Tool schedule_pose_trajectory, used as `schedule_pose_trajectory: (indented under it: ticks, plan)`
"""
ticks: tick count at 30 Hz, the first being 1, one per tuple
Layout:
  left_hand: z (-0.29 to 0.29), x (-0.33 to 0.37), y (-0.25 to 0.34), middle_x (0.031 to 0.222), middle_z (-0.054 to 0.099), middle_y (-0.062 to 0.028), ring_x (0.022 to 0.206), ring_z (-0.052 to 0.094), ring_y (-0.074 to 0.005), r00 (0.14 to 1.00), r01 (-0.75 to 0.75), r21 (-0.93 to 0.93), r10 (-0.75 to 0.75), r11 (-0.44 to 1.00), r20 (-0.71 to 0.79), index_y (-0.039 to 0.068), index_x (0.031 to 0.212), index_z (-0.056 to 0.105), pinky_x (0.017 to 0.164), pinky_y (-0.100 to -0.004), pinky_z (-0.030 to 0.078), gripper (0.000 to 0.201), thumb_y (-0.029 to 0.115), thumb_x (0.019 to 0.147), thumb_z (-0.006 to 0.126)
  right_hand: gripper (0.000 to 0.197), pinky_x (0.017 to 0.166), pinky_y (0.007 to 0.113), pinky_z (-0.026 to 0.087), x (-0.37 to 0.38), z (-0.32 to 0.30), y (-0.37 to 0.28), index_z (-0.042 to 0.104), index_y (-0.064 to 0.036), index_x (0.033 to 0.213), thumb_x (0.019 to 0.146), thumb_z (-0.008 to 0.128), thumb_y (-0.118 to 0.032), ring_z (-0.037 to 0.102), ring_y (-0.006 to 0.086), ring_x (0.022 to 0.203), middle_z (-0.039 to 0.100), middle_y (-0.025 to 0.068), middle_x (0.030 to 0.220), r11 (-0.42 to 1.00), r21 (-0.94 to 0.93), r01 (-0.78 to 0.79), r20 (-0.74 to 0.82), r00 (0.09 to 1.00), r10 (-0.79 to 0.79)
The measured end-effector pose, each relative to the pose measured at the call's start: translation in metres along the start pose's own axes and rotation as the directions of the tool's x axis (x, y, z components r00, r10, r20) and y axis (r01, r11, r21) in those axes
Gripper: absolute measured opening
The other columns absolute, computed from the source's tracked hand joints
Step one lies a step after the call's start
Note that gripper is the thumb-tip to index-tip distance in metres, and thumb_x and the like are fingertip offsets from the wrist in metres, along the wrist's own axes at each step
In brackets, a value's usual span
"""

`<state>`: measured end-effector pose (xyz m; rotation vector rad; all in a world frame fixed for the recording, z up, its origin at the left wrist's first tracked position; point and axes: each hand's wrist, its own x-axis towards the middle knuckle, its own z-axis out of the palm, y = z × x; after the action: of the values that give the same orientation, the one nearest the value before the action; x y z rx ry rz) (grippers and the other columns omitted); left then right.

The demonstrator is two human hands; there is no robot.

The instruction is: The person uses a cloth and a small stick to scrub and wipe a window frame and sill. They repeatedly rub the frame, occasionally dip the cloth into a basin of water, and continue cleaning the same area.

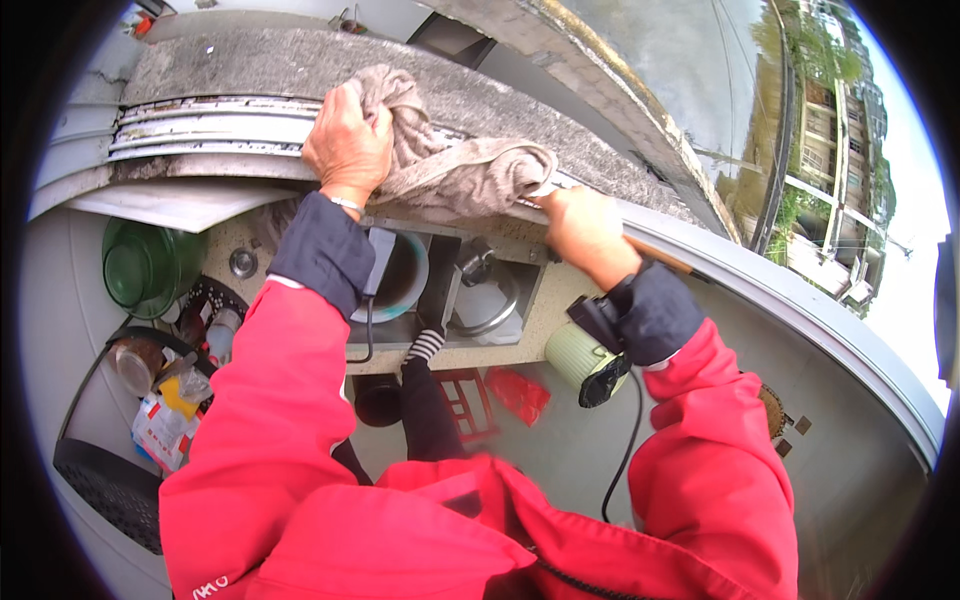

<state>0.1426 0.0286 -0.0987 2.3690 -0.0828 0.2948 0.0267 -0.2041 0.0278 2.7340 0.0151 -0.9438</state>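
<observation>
Left hand (pixel 348 140), head view: clamped on the bunched upper end of a grey-brown cloth (pixel 450 178), thumb on one side, fingers on the other. Pale band on that wrist.

Right hand (pixel 588 228): curled at the cloth's other end, next to a small pale piece (pixel 543 189). Finger side hidden, can't tell what it grips. Brown bar (pixel 658 253) shows past that hand, against the window frame; can't tell if it's joined to the pale piece.

Cloth: wrinkled, slung between both hands, rolled up at the right end. Lies across the white window track (pixel 215 128) and the edge of the rough concrete ledge (pixel 260 62).

Below: speckled counter (pixel 455 357) with a pale-rimmed basin (pixel 421 280) and a clear lid (pixel 492 303). Foot in striped sock (pixel 426 345) at the counter edge, between those two.

Left side: green glass bowl (pixel 150 275); black basket (pixel 112 488), jar (pixel 134 365) and packets inside.

Under right forearm: light green ribbed container (pixel 575 357), dark plastic at its mouth. Red bag (pixel 517 395) lower down, beside a red slatted stool (pixel 463 408).
</observation>
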Motion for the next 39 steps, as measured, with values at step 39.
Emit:
schedule_pose_trajectory:
  ticks: [39]
  plan:
    - [-0.032,0.028,0.114,0.098,0.069,-0.0052,0.082,0.065,-0.0106,0.884,0.358,-0.84,0.143,0.408,0.446,-0.001,0.114,0.062,0.075,-0.024,0.052,0.031,0.014,0.087,0.07,0.029,0.065,0.038,0.053,-0.178,0.136,-0.043,0.07,-0.0106,0.113,0.087,0.061,-0.005,0.068,0.0347,0.074,0.069,0.0181,0.085,0.323,0.945,-0.052,-0.153,0.801,0.579]
